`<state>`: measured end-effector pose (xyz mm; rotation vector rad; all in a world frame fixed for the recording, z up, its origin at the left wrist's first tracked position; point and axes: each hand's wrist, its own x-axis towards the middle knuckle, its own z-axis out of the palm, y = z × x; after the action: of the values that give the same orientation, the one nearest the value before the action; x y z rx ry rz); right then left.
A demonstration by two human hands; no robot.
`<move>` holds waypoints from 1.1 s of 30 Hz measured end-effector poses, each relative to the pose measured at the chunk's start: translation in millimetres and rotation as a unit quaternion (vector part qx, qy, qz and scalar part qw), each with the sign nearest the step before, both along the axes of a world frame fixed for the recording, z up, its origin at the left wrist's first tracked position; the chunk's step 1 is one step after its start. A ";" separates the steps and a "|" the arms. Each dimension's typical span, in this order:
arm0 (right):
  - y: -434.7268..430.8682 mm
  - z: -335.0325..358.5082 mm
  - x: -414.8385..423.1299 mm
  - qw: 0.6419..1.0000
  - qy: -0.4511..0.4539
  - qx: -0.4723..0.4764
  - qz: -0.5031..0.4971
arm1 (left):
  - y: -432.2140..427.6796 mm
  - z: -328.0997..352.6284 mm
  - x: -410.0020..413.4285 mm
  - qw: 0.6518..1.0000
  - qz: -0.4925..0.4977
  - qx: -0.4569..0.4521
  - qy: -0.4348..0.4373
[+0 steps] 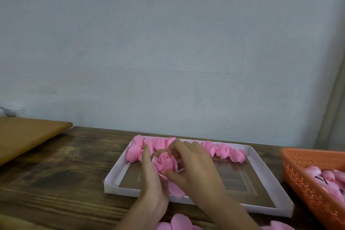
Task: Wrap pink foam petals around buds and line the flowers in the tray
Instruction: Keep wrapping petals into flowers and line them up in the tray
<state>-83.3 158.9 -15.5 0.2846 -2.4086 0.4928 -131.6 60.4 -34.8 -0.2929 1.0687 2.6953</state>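
Over the white shallow tray (262, 162) I hold a pink foam flower (166, 161) between both hands. My left hand (152, 179) cups its left side, fingers curled round the outer petals. My right hand (194, 166) pinches the flower from the right, fingertips on top and thumb beneath. A loose pink petal (176, 190) hangs under the flower. A row of finished pink flowers (222, 150) lies along the tray's far edge, partly hidden behind my hands.
An orange perforated basket (306, 179) with pink buds stands at the right. Loose pink petals (181, 223) lie on the dark wooden table (65, 170) near the front edge. A lighter wooden board (28, 134) lies at the far left.
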 end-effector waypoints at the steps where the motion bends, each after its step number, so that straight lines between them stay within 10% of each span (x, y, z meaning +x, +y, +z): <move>1: 0.2 0.0 0.4 1.000 0.012 0.015 -0.003 | 0.1 0.4 0.6 1.000 -0.006 0.000 -0.002; 8: -5.8 11.5 7.3 0.994 -0.023 -0.109 0.011 | -1.9 0.7 -0.9 0.997 -0.068 0.033 0.025; 16: 0.7 21.1 16.9 0.942 -0.309 -0.128 0.007 | -17.6 -0.4 -14.3 0.995 -0.018 0.096 -0.010; 28: -12.0 9.6 11.6 0.967 -0.219 -0.127 -0.009 | -22.0 -4.1 -14.7 0.991 0.011 0.133 0.026; 33: -12.6 12.9 9.9 0.902 -0.290 -0.311 0.069 | -24.4 -3.6 -16.8 0.988 0.012 0.155 0.021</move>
<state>-73.4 146.2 -2.6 0.0149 -2.6163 1.5536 -148.4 36.0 -38.4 -0.1936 0.6424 2.8446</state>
